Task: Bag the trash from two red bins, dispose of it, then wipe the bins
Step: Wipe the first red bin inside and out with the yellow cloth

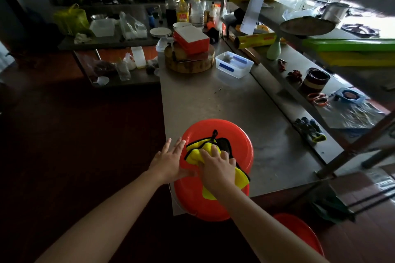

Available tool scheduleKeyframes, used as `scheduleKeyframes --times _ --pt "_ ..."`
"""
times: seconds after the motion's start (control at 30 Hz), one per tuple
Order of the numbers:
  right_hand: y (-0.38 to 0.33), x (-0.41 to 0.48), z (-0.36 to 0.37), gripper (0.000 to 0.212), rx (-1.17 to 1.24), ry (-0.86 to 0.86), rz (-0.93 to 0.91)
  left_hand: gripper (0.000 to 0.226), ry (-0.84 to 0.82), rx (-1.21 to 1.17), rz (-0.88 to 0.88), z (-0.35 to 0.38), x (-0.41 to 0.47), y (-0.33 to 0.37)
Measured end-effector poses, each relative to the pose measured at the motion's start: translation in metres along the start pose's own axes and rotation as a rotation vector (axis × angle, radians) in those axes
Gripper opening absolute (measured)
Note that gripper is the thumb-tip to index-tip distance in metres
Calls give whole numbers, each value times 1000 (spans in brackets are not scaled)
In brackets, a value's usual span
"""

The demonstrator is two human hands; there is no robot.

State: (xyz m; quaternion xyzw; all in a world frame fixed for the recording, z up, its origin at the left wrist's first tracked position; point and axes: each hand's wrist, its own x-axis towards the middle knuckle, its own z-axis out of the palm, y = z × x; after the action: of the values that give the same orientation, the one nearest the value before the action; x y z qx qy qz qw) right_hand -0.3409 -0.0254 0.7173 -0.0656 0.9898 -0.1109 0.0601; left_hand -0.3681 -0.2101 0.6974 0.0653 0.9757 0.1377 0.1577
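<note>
The red bin stands upside down at the near corner of the steel tabletop, its round base facing up and its near edge hanging slightly over the tabletop's rim. A yellow cloth with black trim lies bunched on the base. The right hand is on top of it, fingers apart and bent over the folds, holding the cloth down against the bin. The left hand lies flat against the bin's left side, fingers straight and slightly spread, thumb tucked toward the cloth. A second red bin shows partly on the floor at the lower right, beside the right forearm. Farther along the tabletop are a clear plastic container and a round wooden chopping block with a red box on it. A pair of dark gloves lies on the raised ledge to the right.
</note>
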Motion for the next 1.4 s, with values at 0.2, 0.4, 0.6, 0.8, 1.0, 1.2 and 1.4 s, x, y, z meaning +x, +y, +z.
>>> scheduleKeyframes --times 0.2,0.4,0.6,0.8,1.0,1.2,1.4 --pt "30 -2 -8 41 3 20 -4 143 9 1 -14 1 4 1" --pt "78 -1 -22 39 -82 50 122 145 4 -20 -19 5 3 2" --pt "51 -13 -15 37 -63 63 84 144 10 -3 -14 2 1 2" --pt "23 -21 -2 36 -3 37 -10 139 29 -5 5 4 -1 1" --pt "11 2 -3 39 -43 10 -76 133 24 -41 34 3 0 -1" --pt "-14 54 -5 34 -99 28 -9 128 44 -50 36 3 1 0" --pt "-25 97 -12 33 -114 28 19 133 63 -99 9 2 3 0"
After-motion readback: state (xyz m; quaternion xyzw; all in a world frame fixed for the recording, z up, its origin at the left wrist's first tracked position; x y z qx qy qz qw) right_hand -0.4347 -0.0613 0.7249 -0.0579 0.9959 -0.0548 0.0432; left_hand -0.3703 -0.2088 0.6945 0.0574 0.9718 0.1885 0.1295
